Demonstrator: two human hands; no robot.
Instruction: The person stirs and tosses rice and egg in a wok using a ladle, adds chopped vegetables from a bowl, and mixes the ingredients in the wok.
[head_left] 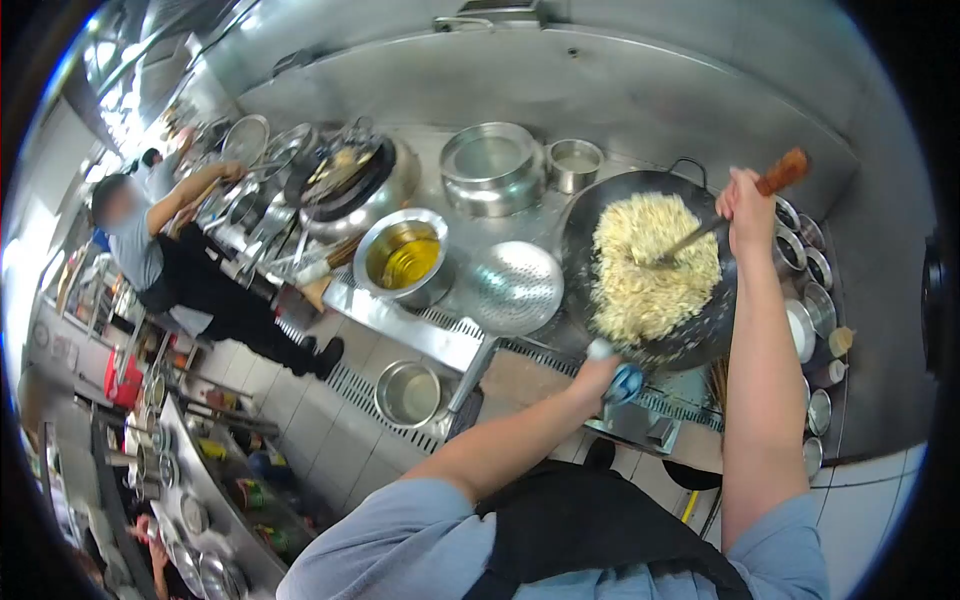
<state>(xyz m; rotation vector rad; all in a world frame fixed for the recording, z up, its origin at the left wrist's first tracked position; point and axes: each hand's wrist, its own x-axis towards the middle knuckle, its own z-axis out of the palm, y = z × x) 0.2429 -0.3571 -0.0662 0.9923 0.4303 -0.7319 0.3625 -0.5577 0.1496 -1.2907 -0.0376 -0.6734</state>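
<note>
A large black wok stands in front of me, holding a heap of pale yellow, rice-like food. My right hand is closed around a wok tool with a metal shaft and wooden handle. The tool's head is buried in the food, so I cannot tell whether it is a ladle or a spatula. At the wok's near edge, my left hand is closed on a bunched blue cloth. Whether a wok handle lies under that cloth is hidden.
Left of the wok are a perforated strainer, a pot of yellow oil and a large steel pot. Several small containers line the right side. A metal pot sits low, near the floor. A co-worker stands at the left.
</note>
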